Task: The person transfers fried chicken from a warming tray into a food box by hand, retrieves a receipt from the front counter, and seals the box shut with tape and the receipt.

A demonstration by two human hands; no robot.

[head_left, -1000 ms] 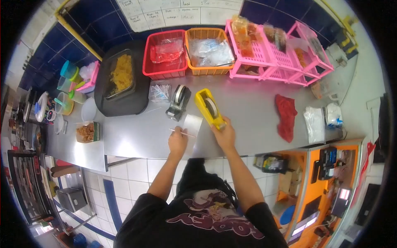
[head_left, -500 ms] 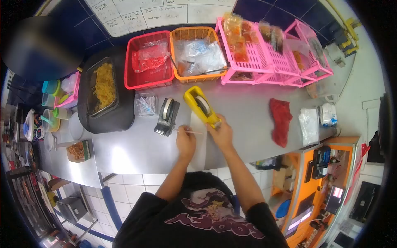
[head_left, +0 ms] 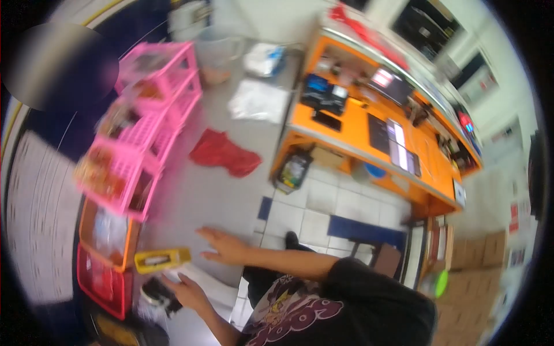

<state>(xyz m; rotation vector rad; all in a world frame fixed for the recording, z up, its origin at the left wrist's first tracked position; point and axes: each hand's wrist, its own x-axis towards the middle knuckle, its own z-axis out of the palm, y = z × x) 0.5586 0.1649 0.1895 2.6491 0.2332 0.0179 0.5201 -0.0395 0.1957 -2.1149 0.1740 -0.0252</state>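
The yellow tape dispenser (head_left: pixel 162 260) rests on the steel counter (head_left: pixel 199 199) beside the orange basket. Just to its right, my right hand (head_left: pixel 225 247) is open with nothing in it, fingers stretched over the counter. Nearer my body, my left hand (head_left: pixel 189 293) is beside the black tape dispenser (head_left: pixel 158 293). Motion blur smears its fingers, so I cannot tell whether they hold anything. A red cloth (head_left: pixel 225 152) lies crumpled on the counter, beyond my right hand.
Pink racks (head_left: pixel 164 135) with bagged food line the wall side, next to an orange basket (head_left: pixel 118 262) and a red basket (head_left: pixel 122 294). White plastic bags (head_left: pixel 259 101) lie at the counter's far end. An orange desk (head_left: pixel 358 130) with electronics stands to the right.
My view has swung right, bringing the orange desk into the middle. My right hand has let go of the yellow tape dispenser. The thin pale stick in my left hand no longer shows.
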